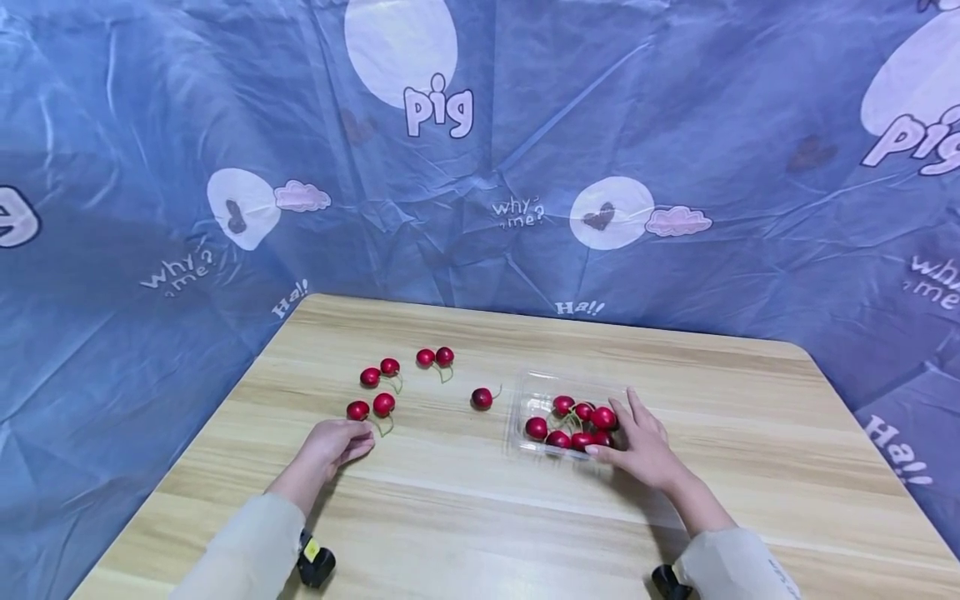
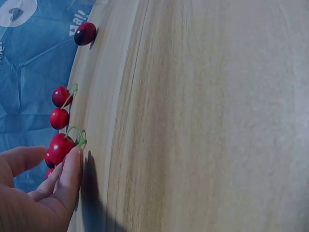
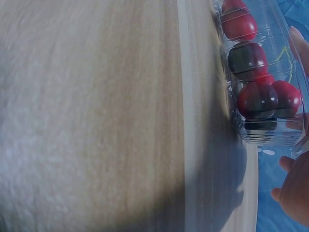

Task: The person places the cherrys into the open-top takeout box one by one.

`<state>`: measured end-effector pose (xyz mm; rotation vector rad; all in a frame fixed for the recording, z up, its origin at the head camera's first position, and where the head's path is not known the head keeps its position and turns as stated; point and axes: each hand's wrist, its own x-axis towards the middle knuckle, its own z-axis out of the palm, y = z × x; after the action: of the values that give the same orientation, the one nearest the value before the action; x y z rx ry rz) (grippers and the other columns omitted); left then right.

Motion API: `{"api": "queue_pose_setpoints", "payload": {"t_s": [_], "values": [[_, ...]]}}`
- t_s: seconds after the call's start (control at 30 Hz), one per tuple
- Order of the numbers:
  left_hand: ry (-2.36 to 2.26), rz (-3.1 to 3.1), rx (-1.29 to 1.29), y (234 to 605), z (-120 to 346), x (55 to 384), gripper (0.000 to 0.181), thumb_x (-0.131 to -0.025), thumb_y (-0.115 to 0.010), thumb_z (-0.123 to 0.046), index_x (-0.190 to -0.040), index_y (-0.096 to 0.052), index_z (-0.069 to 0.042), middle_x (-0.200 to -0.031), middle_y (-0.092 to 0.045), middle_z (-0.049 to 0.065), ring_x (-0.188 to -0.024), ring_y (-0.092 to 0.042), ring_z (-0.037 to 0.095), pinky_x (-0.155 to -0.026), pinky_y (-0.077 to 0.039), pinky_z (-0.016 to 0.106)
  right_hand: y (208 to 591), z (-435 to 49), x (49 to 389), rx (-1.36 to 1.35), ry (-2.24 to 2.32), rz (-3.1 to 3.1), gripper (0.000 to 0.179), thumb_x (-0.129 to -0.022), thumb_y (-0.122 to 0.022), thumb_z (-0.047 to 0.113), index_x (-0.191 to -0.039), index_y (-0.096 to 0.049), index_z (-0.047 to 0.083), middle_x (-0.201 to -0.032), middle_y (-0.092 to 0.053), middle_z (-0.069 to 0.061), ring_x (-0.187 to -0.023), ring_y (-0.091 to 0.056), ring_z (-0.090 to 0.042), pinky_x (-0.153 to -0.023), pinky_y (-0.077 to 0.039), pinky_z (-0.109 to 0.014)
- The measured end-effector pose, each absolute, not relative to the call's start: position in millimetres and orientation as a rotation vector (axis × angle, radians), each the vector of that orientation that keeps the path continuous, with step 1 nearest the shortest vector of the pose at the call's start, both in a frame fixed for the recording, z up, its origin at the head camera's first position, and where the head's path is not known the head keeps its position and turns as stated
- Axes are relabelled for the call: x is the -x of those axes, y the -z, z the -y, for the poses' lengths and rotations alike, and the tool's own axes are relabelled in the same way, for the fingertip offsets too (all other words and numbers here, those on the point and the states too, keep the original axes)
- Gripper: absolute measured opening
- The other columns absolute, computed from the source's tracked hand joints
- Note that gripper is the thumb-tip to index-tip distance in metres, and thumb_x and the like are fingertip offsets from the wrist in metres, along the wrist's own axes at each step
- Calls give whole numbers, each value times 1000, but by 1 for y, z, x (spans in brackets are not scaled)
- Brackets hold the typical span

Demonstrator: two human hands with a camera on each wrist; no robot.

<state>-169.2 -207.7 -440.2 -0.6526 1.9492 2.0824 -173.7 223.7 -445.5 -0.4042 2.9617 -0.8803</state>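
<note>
My left hand point(image 1: 341, 446) reaches to a pair of red cherries point(image 1: 384, 405) joined by green stems at the left of the table. In the left wrist view its thumb and fingers point(image 2: 72, 171) stand apart, with the fingertips right at the cherry pair point(image 2: 60, 147). On the right side, my right hand point(image 1: 647, 450) grips a clear plastic box point(image 1: 536, 385) at its right end, thumb on the front side and fingers toward the back. Several cherries point(image 1: 561, 439) with stems lie inside the box, also seen through its wall in the right wrist view.
Behind the left hand's pair lie two more stemmed pairs, one at left point(image 1: 370, 377) and one farther back point(image 1: 425, 358). A single dark cherry point(image 1: 482, 399) sits left of the box. The wooden table point(image 1: 465, 517) meets a blue printed cloth point(image 1: 480, 250) at its back and sides.
</note>
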Motion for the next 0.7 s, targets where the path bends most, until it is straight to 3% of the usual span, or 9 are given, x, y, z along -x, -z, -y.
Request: {"api": "queue_pose_setpoints", "payload": {"t_s": [0.3, 0.7], "values": [[-2020, -1994, 644, 445, 204, 177, 23, -80, -51, 3, -100, -47, 15, -67, -57, 8, -60, -58, 11, -67, -53, 23, 445, -223, 175, 399, 870, -2955, 88, -71, -62, 48, -132, -25, -3, -138, -1, -27, -119, -5, -51, -95, -4, -63], [-1907, -2120, 671, 455, 199, 189, 17, -78, -54, 2, -91, -49, 11, -60, -55, 5, -49, -55, 6, -52, -52, 16, 447, -223, 175, 406, 877, -2962, 88, -71, -63, 46, -132, -25, -4, -138, -1, -28, -118, -6, -52, -94, -4, -64]]}}
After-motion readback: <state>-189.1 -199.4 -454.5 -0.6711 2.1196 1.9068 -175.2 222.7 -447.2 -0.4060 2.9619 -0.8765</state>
